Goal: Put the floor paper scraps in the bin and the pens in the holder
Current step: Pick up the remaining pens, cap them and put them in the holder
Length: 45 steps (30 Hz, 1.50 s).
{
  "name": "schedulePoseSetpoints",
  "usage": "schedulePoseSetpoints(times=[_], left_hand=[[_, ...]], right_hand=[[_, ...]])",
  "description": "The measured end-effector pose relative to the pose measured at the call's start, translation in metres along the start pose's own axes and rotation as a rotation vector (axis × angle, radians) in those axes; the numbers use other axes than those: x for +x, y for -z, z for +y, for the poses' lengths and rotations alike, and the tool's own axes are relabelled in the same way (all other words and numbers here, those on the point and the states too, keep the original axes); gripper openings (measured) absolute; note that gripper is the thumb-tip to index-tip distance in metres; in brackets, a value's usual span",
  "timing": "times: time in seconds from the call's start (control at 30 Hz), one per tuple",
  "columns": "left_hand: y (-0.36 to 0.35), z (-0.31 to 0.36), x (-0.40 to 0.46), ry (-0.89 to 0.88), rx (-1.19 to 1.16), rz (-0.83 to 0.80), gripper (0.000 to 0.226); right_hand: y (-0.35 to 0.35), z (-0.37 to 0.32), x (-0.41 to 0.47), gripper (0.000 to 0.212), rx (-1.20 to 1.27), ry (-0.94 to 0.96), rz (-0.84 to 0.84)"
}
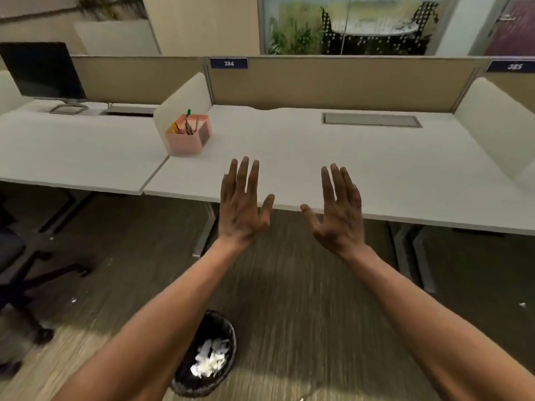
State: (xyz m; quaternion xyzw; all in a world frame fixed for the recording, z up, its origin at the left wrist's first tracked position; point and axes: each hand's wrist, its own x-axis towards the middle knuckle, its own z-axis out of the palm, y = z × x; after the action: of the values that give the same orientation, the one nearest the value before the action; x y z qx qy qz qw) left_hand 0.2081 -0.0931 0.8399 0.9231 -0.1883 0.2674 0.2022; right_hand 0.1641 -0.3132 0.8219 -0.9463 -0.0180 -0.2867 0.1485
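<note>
Both of my hands are raised in front of me over the desk's front edge, backs toward the camera. My left hand (243, 202) and my right hand (337, 206) are open with fingers spread and hold nothing. A pink pen holder (186, 140) stands on the white desk, up and left of my left hand, with several pens (189, 125) upright in it. On the floor below my left forearm sits a black mesh bin (215, 328) with crumpled white paper scraps (210, 358) inside. Small white specks (73, 299) lie on the carpet at left and right.
The white desk (376, 175) runs across the view, with beige partitions behind and a cable hatch (372, 120). A monitor (43, 70) stands on the left desk. A black office chair base (37, 285) is at far left. Desk legs (205, 230) stand under the edge.
</note>
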Motion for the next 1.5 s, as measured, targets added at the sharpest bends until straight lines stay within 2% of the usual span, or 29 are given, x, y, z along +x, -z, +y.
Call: schedulePoseSetpoints(times=[0.2, 0.43, 0.93, 1.07, 1.13, 1.2, 1.23, 1.3, 1.37, 1.4, 1.5], left_hand=[[-0.046, 0.008, -0.104, 0.015, -0.025, -0.196, 0.077], [-0.119, 0.001, -0.243, 0.052, -0.011, -0.419, 0.073], [-0.432, -0.046, -0.555, 0.066, 0.067, -0.779, 0.066], [-0.512, -0.058, -0.604, 0.027, 0.090, -0.854, 0.065], [-0.546, -0.060, -0.624, 0.025, 0.089, -0.885, 0.061], [-0.574, -0.062, -0.642, 0.030, 0.089, -0.950, 0.050], [-0.589, -0.062, -0.652, 0.039, 0.094, -0.988, 0.044], [-0.616, -0.064, -0.666, 0.068, 0.094, -1.039, 0.035], [-0.637, -0.065, -0.676, 0.117, 0.084, -1.103, 0.030], [-0.647, -0.065, -0.683, 0.126, 0.090, -1.141, 0.029], [-0.664, -0.061, -0.703, 0.107, 0.141, -1.229, 0.028]], right_hand=[[-0.030, 0.023, -0.113, 0.089, -0.061, -0.116, -0.133], [-0.097, 0.046, -0.257, 0.082, -0.081, -0.249, -0.298], [-0.364, 0.179, -0.595, 0.067, 0.033, -0.506, -0.621], [-0.434, 0.195, -0.665, 0.051, 0.076, -0.669, -0.648], [-0.459, 0.201, -0.697, 0.033, 0.114, -0.743, -0.667], [-0.482, 0.205, -0.724, 0.014, 0.139, -0.929, -0.712], [-0.494, 0.206, -0.738, 0.013, 0.139, -1.080, -0.742], [-0.518, 0.212, -0.757, 0.026, 0.259, -1.551, -0.702], [-0.536, 0.211, -0.764, 0.042, 0.605, -2.083, -0.535], [-0.543, 0.210, -0.768, 0.047, 0.733, -2.227, -0.483], [-0.565, 0.205, -0.779, 0.056, 0.791, -2.285, -0.438]])
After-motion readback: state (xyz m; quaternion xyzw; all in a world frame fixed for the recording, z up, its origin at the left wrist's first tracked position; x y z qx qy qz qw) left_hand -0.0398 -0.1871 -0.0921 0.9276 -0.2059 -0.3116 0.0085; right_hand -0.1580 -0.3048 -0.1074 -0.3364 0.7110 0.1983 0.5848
